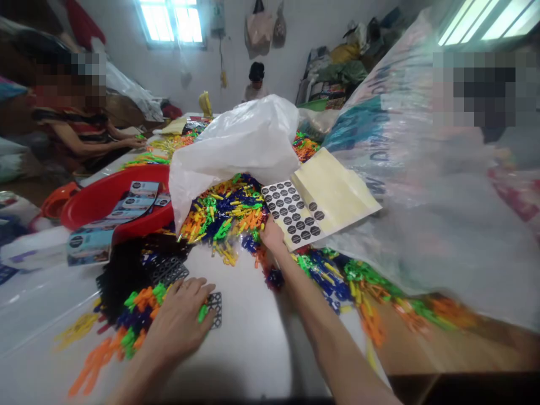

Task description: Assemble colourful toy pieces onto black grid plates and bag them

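Note:
My left hand [185, 309] lies over the white tabletop with its fingers bent and somewhat apart, a green plastic piece [203, 313] under its fingertips. Beside those fingers is a small black grid plate [216, 310]. Bright orange, green and blue pieces [143, 304] are bunched left of this hand. My right hand [272, 235] reaches to the edge of a heap of coloured plastic pieces [228, 211] spilling from a white plastic bag [240, 135]; its fingertips are hidden. Against it on the right is a sheet of round black stickers [295, 216].
A red basin [113, 197] holding printed cards stands at the left, near a pile of black grid plates [130, 270]. More coloured pieces [329, 275] lie at the right under a large clear bag [422, 197]. A person [80, 124] sits at the far left.

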Motion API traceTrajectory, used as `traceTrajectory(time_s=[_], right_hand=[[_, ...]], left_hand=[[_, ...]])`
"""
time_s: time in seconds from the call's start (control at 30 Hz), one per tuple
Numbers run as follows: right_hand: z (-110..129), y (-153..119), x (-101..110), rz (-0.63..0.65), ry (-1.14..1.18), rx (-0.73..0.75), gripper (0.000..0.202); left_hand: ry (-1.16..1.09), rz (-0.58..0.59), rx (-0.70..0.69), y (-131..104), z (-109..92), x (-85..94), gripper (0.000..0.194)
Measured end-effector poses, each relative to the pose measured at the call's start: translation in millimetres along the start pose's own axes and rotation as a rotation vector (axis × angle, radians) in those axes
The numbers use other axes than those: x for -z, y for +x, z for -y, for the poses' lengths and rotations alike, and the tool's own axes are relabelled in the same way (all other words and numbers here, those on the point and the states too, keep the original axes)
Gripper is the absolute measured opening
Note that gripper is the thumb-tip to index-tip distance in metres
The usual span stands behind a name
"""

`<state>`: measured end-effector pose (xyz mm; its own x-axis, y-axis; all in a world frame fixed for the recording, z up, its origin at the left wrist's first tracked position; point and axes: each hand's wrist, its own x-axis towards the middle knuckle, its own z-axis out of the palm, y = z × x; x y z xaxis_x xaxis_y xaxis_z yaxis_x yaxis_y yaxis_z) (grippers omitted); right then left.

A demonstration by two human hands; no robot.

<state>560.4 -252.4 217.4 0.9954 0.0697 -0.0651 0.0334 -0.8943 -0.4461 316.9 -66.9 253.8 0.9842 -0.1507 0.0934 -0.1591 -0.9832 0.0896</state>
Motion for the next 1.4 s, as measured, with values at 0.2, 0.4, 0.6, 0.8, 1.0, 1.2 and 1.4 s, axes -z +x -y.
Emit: traceTrajectory(time_s=[0.2,0.4,0.6,0.8,1.0,1.2,1.4], right_hand=[[-14.4,-107.7,-11.0,0.114,0.522,0.177,0.049],[18.3,-193.0,-59.5,0.473,1.028,0.196,0.014],[17.4,-195.5,-87.8,0.378,0.805,0.345,0.007],[17.6,-198.2,-92.7,0.251,0.274,0.642,0.026],[34.5,-190.2,-78.3,0.409,0.12,0.722,0.021],[-0.2,-80.4,-14.5,0.194,0.039,0.509,0.027],[-0.7,-14.4,9.0,0.098,-0.252,0.46,0.029]], left_hand=[[-0.014,-0.046,0.012,0.5,-7.1,9.0,0.043],[0.016,-0.023,0.058,10.3,-14.7,5.4,0.038],[-0.041,-0.048,0.063,7.8,-13.9,0.7,0.043],[-0.086,0.008,0.037,8.2,-16.1,4.4,0.059],[-0.007,0.017,0.092,8.8,-11.6,3.9,0.036],[-0.012,0.016,0.005,3.2,-6.6,1.2,0.035],[0.035,0.084,0.024,10.0,-11.4,6.1,0.033]])
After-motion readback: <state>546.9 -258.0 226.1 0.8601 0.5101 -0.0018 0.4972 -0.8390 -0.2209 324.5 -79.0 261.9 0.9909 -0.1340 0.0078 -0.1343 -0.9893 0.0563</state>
